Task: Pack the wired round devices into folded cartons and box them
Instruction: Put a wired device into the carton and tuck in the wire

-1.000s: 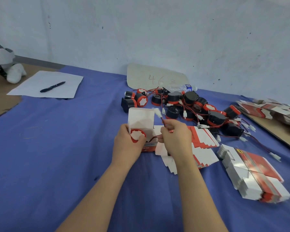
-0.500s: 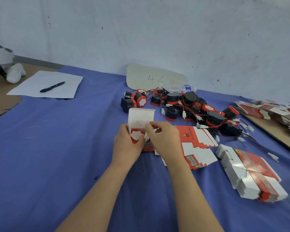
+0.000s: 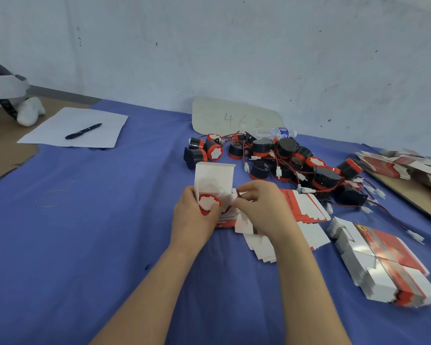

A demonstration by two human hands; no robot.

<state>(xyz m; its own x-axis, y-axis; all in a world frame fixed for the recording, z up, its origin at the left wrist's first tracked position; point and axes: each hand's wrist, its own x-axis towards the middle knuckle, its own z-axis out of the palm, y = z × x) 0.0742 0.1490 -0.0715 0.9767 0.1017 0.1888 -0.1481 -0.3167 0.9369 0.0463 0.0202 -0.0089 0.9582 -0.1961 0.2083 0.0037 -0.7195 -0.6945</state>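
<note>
My left hand (image 3: 193, 220) grips an opened white and red carton (image 3: 213, 174) with its top flap standing up. A round device (image 3: 209, 203) with a red rim and white face sits in the carton's mouth. My right hand (image 3: 261, 207) pinches the device's red wire (image 3: 238, 194) just right of the carton. Behind them lies a heap of several black and red wired devices (image 3: 279, 158). Flat cartons (image 3: 306, 202) lie under my right hand.
A stack of flat cartons (image 3: 383, 262) lies at the right, more flat cartons (image 3: 406, 165) on a brown board at the far right. A water bottle (image 3: 276, 133) and a card marked 46 (image 3: 234, 118) stand at the back. Paper with a pen (image 3: 83, 131) lies far left.
My right hand went from holding the wire's white plug up above the carton down to the carton's mouth, and now pinches the looped wire beside the device. The left hand kept its hold.
</note>
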